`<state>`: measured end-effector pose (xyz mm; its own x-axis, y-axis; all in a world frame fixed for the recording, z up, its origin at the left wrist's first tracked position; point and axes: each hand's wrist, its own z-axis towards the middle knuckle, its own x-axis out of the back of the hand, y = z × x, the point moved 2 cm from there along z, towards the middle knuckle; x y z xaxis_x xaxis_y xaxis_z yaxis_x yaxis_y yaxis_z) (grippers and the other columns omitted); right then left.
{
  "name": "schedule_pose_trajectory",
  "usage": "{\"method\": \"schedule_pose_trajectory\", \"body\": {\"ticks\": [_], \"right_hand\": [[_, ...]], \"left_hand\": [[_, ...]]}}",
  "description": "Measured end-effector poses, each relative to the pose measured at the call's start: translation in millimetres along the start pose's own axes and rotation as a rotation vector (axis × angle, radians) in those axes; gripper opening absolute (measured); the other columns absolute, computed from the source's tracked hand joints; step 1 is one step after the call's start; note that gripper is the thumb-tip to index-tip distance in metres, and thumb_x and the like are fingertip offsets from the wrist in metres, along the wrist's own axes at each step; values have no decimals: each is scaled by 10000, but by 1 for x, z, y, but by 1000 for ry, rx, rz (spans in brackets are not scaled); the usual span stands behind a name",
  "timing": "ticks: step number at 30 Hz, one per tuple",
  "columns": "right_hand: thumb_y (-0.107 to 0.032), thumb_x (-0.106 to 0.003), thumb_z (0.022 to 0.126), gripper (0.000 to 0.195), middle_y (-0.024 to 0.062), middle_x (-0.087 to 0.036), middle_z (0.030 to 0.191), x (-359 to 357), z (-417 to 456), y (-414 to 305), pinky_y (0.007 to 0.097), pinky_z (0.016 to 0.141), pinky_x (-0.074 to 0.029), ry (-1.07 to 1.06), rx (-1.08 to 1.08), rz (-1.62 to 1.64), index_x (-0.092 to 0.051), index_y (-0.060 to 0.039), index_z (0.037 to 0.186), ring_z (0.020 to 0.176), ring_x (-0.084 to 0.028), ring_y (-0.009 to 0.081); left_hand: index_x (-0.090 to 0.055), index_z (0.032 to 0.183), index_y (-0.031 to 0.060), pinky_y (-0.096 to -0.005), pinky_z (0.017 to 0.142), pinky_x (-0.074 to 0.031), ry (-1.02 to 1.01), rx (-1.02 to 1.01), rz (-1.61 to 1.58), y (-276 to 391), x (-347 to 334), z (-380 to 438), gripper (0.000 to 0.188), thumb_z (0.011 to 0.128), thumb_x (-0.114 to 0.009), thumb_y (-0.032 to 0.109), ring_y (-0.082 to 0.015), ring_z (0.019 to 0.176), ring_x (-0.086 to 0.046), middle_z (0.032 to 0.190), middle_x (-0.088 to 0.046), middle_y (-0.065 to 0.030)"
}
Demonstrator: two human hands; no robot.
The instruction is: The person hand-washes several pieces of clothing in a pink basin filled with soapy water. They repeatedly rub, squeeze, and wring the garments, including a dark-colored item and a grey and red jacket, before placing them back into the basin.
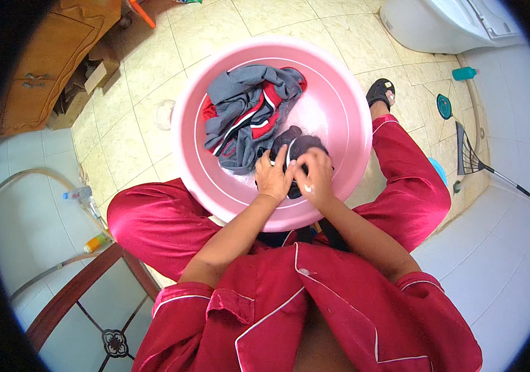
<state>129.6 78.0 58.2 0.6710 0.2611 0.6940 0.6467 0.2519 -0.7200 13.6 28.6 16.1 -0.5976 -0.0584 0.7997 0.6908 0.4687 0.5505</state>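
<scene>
In front of me, between my knees, is a wide pink plastic basin (pixel 357 135). A bunched dark garment with white trim (pixel 306 145) lies in its near part. My left hand (pixel 273 174) grips the left side of this garment, fingers stretched forward over the cloth. On the right side, my right hand (pixel 316 176) holds the same cloth with bent fingers, and its thumb is close to the left one. A crumpled grey garment with red, black and white bands (pixel 246 111) fills the basin's left side and reaches near my left hand. The cloth under my palms is hidden.
A wooden cabinet (pixel 48 69) stands at the far left above cardboard boxes (pixel 72 109). To the right are a floor squeegee (pixel 472 158), a teal bottle (pixel 464 73) and a white toilet base (pixel 425 28). A hose (pixel 37 171) and plastic bottles (pixel 78 193) lie left.
</scene>
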Motion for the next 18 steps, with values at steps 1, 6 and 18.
{"method": "schedule_pose_trajectory", "body": {"ticks": [1, 6, 18], "right_hand": [[-259, -624, 814, 229, 190, -517, 1168, -10, 6, 12, 572, 946, -303, 132, -145, 12, -596, -127, 1000, 1130, -437, 406], [-401, -512, 891, 476, 212, -202, 1515, -57, 33, 19, 631, 1058, -174, -174, -542, -229, -455, -218, 1326, 1407, -154, 372], [-183, -518, 765, 193, 163, -664, 982, -85, 161, 58, 458, 812, -484, -483, 66, -485, -676, -93, 832, 987, -622, 315]], "left_hand": [[-435, 1377, 217, -493, 1005, -333, -16, -61, 104, 3, -3, 0, 532, 888, -546, 395, -414, 1196, -396, 1347, -390, -261], [-400, 1401, 147, -512, 1016, -288, -56, -124, 223, -16, -33, 24, 502, 923, -435, 294, -362, 1312, -294, 1478, -239, -190], [-594, 837, 70, -486, 591, -515, -190, -13, 166, -26, -45, 84, 248, 869, -487, 292, -363, 679, -649, 782, -656, -198]]}}
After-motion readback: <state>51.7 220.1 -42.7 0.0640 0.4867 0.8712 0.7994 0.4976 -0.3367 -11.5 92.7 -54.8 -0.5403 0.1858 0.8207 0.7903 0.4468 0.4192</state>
